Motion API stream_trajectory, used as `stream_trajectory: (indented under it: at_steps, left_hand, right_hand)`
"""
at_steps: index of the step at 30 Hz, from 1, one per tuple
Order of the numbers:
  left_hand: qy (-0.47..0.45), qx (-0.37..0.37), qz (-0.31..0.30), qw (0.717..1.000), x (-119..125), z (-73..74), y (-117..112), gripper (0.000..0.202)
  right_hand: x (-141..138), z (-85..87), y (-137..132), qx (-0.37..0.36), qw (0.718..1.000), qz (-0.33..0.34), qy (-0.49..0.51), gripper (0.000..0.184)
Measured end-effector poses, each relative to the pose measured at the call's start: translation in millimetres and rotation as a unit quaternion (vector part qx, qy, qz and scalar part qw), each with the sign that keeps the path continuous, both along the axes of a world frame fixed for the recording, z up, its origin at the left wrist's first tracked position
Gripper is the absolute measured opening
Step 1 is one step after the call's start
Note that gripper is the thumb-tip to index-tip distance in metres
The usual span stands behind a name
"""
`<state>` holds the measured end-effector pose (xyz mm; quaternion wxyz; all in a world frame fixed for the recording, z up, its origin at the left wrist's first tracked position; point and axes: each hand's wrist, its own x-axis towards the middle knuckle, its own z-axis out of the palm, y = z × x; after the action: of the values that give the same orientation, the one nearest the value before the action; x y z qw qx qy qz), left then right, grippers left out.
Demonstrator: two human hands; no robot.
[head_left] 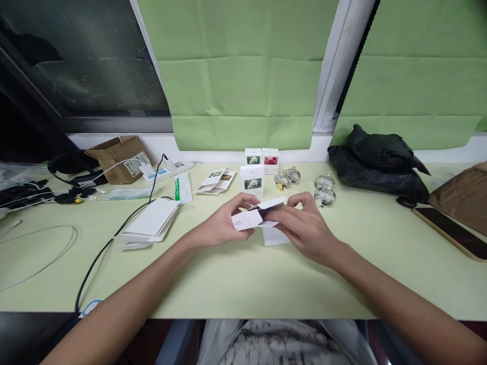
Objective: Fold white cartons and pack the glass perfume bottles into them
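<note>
Between my hands is a small white cardboard box [246, 220], lying on its side with its end flaps open toward the right. My left hand [224, 219] grips the box's body from the left. At the open end, the fingers of my right hand [304, 225] are closed on the flaps, partly reaching into the opening. Below them a white piece of card [274, 236] lies on the table. Just beyond stands an upright white box with a flower picture [251, 181]. Behind it are a box with a white flower [253, 156] and one with a red flower [270, 161].
Several round glass bottles [324, 189] stand right of the boxes. Flattened white cartons [150, 223] lie at left, near a black cable [110, 243]. Printed flat cartons [216, 181] and a brown box [119, 159] are farther back. Right are black bags [376, 162] and a phone [452, 230].
</note>
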<state>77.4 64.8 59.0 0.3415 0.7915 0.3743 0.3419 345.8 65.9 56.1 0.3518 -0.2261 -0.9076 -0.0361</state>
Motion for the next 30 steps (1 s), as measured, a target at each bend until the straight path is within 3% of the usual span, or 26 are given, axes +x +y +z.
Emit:
stream_trajectory:
  at_steps: [4, 9, 16, 23, 26, 30]
  left_hand:
    - [0.003, -0.009, -0.008, 1.0, 2, 0.2, -2, 0.066]
    - [0.012, -0.033, -0.022, 0.999, 3, 2.6, -2, 0.062]
    - [-0.003, -0.062, -0.023, 0.998, 2, -8.2, 2, 0.065]
    - [-0.075, -0.122, -0.023, 0.99, -2, -16.6, 11, 0.071]
    - [-0.081, -0.135, -0.035, 0.987, -2, -13.9, 9, 0.078]
    - [-0.089, -0.156, -0.068, 0.981, -4, -12.3, 8, 0.093]
  right_hand:
    - [-2, 5.9, -3, -0.069, 0.997, -0.019, -0.013, 0.026]
    - [-1, 9.9, -3, -0.133, 0.991, 0.01, -0.026, 0.023]
    - [-4, 10.3, -1, -0.15, 0.988, 0.002, -0.04, 0.026]
    - [-2, 5.0, 6, -0.104, 0.988, -0.021, 0.11, 0.016]
    - [0, 7.4, 7, -0.164, 0.98, -0.035, 0.103, 0.013]
    - [6, 14.3, 10, -0.263, 0.952, 0.005, 0.155, 0.011]
